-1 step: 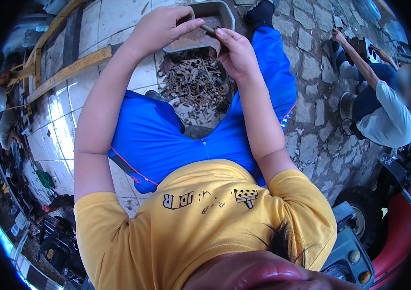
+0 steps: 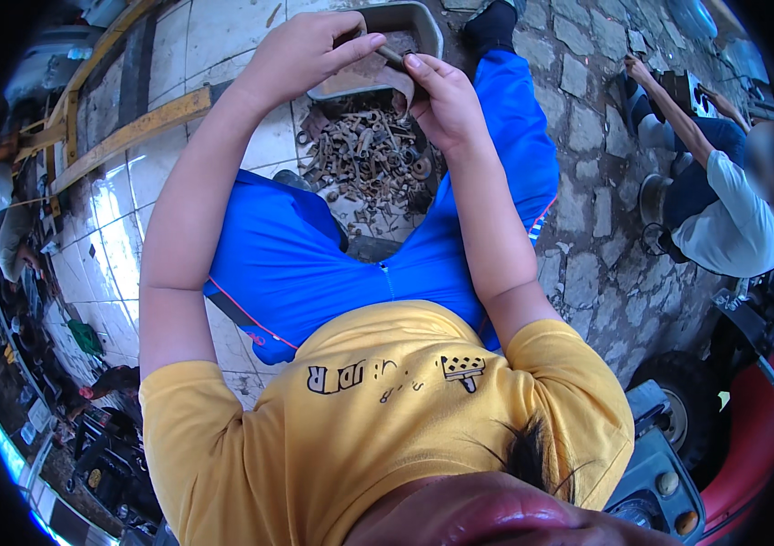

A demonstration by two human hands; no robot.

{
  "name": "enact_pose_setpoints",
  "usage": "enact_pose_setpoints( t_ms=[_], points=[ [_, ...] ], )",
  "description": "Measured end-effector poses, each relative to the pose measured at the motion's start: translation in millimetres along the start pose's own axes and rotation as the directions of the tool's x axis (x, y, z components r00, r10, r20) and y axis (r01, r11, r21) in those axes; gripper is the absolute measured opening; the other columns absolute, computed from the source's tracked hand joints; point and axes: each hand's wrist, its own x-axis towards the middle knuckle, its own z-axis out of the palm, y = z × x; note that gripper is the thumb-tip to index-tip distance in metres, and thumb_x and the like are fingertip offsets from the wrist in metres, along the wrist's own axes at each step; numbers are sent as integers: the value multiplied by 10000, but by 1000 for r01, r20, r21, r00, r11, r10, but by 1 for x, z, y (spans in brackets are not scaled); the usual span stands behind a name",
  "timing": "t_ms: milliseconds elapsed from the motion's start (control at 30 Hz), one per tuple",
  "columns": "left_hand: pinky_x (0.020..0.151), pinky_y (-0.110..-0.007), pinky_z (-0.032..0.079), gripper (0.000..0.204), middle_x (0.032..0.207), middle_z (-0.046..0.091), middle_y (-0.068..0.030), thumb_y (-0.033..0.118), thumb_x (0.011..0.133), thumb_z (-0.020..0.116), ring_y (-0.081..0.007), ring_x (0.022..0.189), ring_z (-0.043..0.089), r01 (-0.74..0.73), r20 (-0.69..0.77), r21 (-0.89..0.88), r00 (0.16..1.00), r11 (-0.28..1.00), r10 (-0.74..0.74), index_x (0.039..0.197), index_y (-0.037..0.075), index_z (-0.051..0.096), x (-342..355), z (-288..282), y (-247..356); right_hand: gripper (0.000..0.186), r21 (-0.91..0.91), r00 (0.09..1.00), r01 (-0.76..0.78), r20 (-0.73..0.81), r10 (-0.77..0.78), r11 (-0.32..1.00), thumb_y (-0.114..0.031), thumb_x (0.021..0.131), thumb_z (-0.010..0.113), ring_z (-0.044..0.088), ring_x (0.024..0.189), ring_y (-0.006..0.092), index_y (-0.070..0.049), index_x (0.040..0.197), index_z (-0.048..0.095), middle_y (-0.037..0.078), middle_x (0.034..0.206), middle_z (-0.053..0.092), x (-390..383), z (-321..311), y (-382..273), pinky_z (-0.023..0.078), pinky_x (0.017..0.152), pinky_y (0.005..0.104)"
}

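Note:
I sit on the ground in blue trousers (image 2: 314,255) with both arms stretched forward. My right hand (image 2: 446,105) pinches a small dark rusty bolt (image 2: 390,56) between thumb and forefinger. My left hand (image 2: 300,50) meets it from the left, its thumb tip on the bolt's other end and its fingers curled above. Both hands hover over a dented grey metal tray (image 2: 423,23). Just below the tray a pile of rusty bolts and nuts (image 2: 364,159) lies on the tiled floor between my legs.
Another person in a white shirt (image 2: 733,227) crouches at the right on the stone paving, hands on a small object. A red vehicle (image 2: 760,437) with a black wheel (image 2: 678,409) stands at lower right. Yellow beams (image 2: 123,132) lie at upper left, with clutter along the left edge.

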Motion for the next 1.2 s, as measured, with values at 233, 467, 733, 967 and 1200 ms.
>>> enact_pose_setpoints(
  t_ms=[233, 467, 733, 967, 1200],
  points=[
    [588, -361, 430, 610, 619, 531, -78, 550, 1052, 586, -188, 591, 525, 223, 55, -157, 975, 962, -217, 773, 12, 661, 1, -6, -3, 208, -826, 592, 562, 358, -722, 52, -127, 966, 756, 730, 844, 247, -8, 1136, 751, 137, 961, 761, 0, 18, -1, 559, 743, 328],
    [556, -324, 381, 563, 612, 480, -7, 531, 1053, 609, -107, 582, 452, 85, -60, -123, 994, 989, -93, 790, 35, 646, -1, 2, -8, 204, -545, 915, 336, -5, -404, 768, -159, 1012, 719, 723, 819, 185, -8, 1147, 744, 91, 979, 772, 1, 14, 6, 563, 709, 313],
    [572, -295, 412, 529, 604, 468, 8, 516, 1049, 596, -119, 552, 476, 459, 295, -355, 882, 814, -368, 793, 56, 653, 4, 0, -11, 217, -795, 750, 475, 142, -646, 378, -163, 1004, 741, 729, 867, 173, 16, 1125, 754, 108, 965, 780, 4, 11, 8, 568, 771, 318],
    [637, -376, 470, 491, 746, 630, -97, 519, 1040, 619, -240, 682, 615, -5, 26, -28, 1000, 1000, 6, 947, 42, 687, 0, 1, -13, 264, -477, 911, 288, -131, -391, 831, -176, 1038, 716, 670, 867, 95, 48, 1173, 742, 45, 964, 760, 6, 5, 8, 530, 763, 251],
    [645, -379, 489, 592, 666, 588, -74, 560, 1068, 534, -208, 647, 622, 135, 52, -20, 990, 991, -133, 802, 54, 689, 1, 0, -4, 207, -679, 808, 409, -41, -587, 610, -111, 1052, 674, 712, 894, 193, 39, 1184, 730, 86, 1027, 752, 1, 15, 8, 558, 794, 293]
  ],
)
